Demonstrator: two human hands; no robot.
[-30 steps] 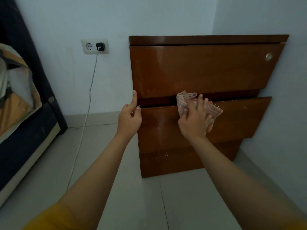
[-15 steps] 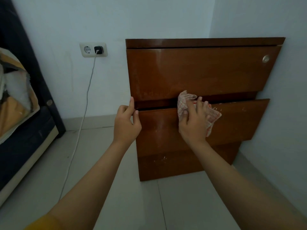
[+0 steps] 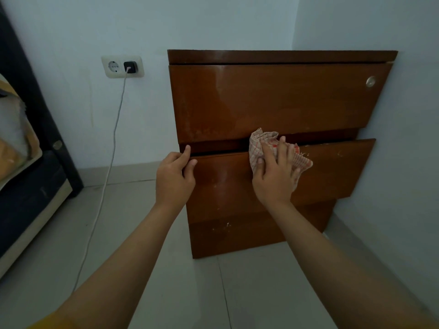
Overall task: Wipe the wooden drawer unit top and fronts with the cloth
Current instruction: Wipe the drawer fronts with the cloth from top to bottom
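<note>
**Cloth pressed on the middle drawer front**

While only the head view is given, it shows the wooden drawer unit plainly: a glossy reddish-brown cabinet standing upright on the pale tiled floor, tucked into the corner where two light walls meet. Its thin top slab runs left to right, and below it three wide fronts are stacked. The top drawer front carries a small round metal lock near its right end. The middle drawer front juts forward of the others, with pale specks and scuffs on it; the bottom drawer front shows similar flecks. Each front has its long axis horizontal.

A crumpled cloth, cream with red checks, lies against the upper edge of the middle front, bunched up into the dark gap under the top drawer. The right hand lies flat over it, fingers spread and fairly straight, pressing it to the wood; cloth shows above the fingertips and to the right of the hand. The left hand is well apart from the cloth, at the left end of the same front, its fingers curled round the top left corner and edge.

Left of the unit, a wall socket holds a black plug whose white cable hangs to the floor. A dark bed frame stands at the far left.
</note>
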